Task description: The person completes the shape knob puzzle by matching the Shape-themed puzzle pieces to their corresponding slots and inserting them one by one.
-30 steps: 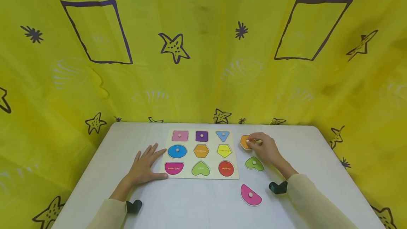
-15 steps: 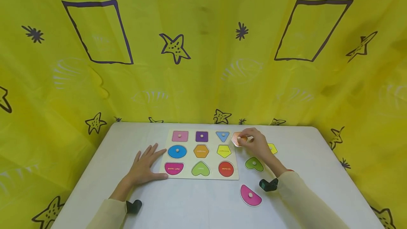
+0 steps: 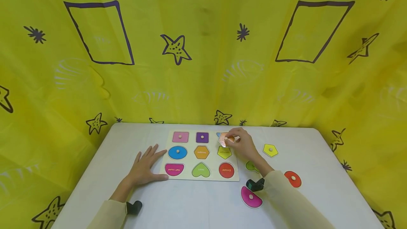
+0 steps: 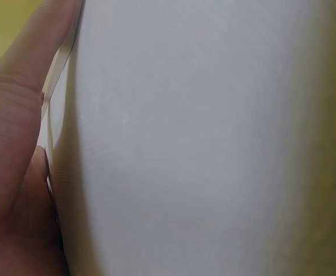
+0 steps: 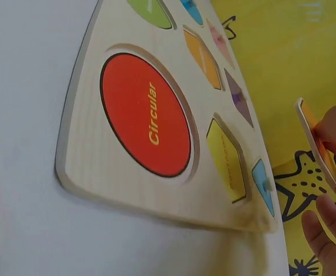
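Yellow curtain [image 3: 203, 80] with dark printed stars [image 3: 176, 48] behind; smooth white table [image 3: 190, 204] below; pale, flat wooden board [image 3: 188, 169] on it, nine shape places in three rows of three; four bear knobbed pieces: pink rectangle [image 3: 176, 136], purple square [image 3: 198, 138], blue oval [image 3: 173, 153], blue triangle [image 5: 262, 184]; five show printed shapes.

Orange hexagonal wooden piece [image 3: 222, 140] is raised, overlapping the blue triangle in the head view; corners point roughly left and right there, long axis sideways; glossy knobbed face toward the camera; tilted steeply in the right wrist view.

Right hand [image 3: 242, 145]: thumb and forefinger clamped on its round knob [image 3: 226, 138]; other fingers apart. Left hand [image 3: 143, 165]: fingers spread apart, touching the board's left edge.

Four loose pieces, right of board: yellow pentagon [image 3: 268, 151]; red circle [image 3: 288, 176], sleeve-edged; green heart [image 3: 251, 166], mostly hidden; magenta half-round [image 3: 246, 195], straight edge slanting.
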